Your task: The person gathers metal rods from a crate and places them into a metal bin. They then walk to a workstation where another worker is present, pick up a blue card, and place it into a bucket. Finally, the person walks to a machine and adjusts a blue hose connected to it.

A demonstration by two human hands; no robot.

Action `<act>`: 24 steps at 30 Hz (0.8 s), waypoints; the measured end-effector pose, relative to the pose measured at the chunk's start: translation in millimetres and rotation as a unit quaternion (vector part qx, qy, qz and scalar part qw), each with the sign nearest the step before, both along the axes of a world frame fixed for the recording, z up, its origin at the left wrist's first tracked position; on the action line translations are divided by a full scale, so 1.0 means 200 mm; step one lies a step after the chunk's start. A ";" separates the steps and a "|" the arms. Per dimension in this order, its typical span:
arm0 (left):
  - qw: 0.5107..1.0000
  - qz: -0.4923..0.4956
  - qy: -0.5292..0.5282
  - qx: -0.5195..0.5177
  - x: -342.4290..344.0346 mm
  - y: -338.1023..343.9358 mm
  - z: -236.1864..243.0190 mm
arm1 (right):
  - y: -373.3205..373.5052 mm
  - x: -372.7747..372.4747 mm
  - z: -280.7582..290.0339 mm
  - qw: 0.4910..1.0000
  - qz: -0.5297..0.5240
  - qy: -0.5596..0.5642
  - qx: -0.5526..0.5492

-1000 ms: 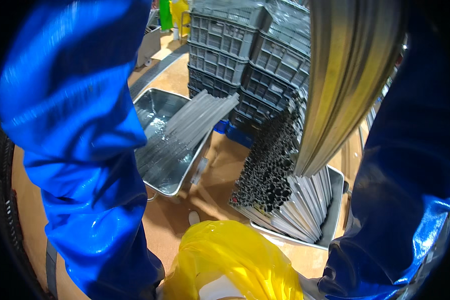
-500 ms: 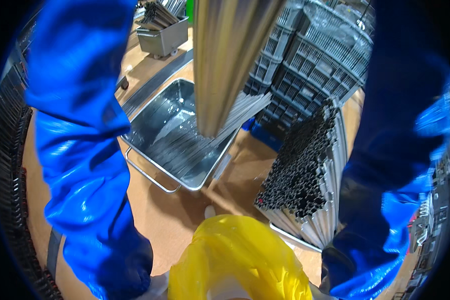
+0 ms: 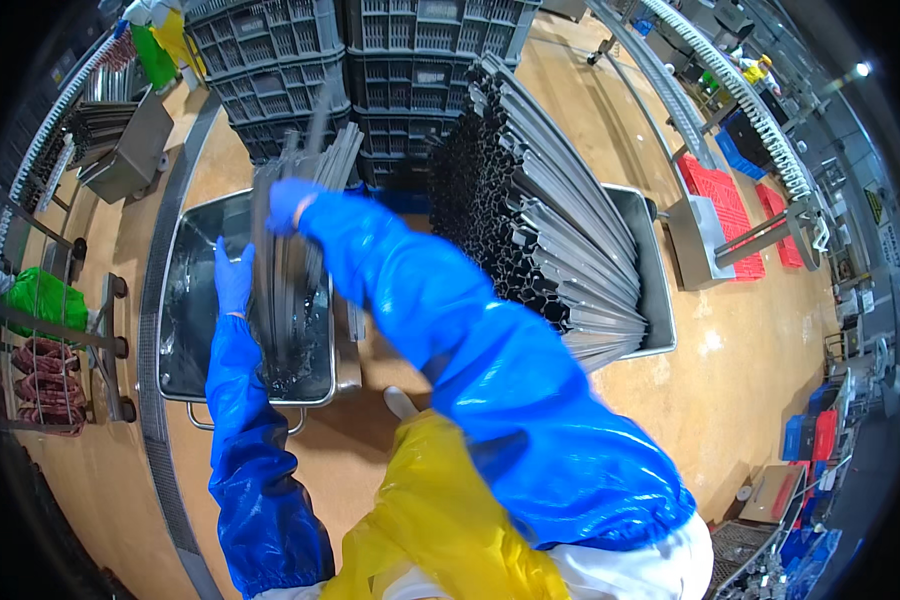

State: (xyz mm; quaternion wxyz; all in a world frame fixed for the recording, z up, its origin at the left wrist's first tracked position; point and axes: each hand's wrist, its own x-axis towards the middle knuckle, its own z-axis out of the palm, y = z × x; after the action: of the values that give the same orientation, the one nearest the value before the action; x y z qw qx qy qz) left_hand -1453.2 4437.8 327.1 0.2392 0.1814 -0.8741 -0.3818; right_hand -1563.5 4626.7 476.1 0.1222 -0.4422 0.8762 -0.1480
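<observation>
Reaching to the far edge of the tub (image 3: 183,310) with right hand (image 3: 288,205), too blurred to tell if gripping; spreading left hand (image 3: 233,280), fingers apart, beside rods (image 3: 288,290) already inside; many more left in the bin (image 3: 655,275).

yellow sign (image 3: 874,207) on grey wall (image 3: 858,145), lettering too small to read

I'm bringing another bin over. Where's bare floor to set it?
Bare floor lies right of the right metal bin, nearer than the red plastic panels. The left metal bin is crowded: grey bars, left hand, right hand, stacked crates behind.
</observation>
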 end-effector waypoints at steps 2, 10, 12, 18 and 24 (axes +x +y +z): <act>0.998 0.002 0.054 0.010 -0.04 0.23 0.09 | 0.22 -0.20 0.22 0.987 0.113 0.071 -0.086; 0.903 -0.346 -0.011 0.253 0.00 1.34 0.49 | 1.42 -0.23 0.54 0.989 0.092 -0.001 0.112; 0.904 -0.351 0.011 0.245 -0.15 1.52 0.55 | 1.48 -0.23 0.44 0.989 0.109 0.087 0.053; 0.898 -0.284 0.056 0.330 -0.88 1.81 0.73 | 1.70 -0.80 0.38 0.920 -0.101 0.280 -0.256; 0.866 -0.366 -0.069 0.333 -1.11 1.92 0.89 | 1.81 -0.98 0.17 0.953 -0.054 0.128 -0.268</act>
State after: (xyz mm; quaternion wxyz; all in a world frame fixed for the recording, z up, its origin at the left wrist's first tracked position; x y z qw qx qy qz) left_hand -1676.1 4822.6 504.8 -0.0532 -0.0572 -0.7127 -0.6971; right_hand -1759.4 4989.3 510.1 -0.1217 -0.4262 0.8351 -0.3259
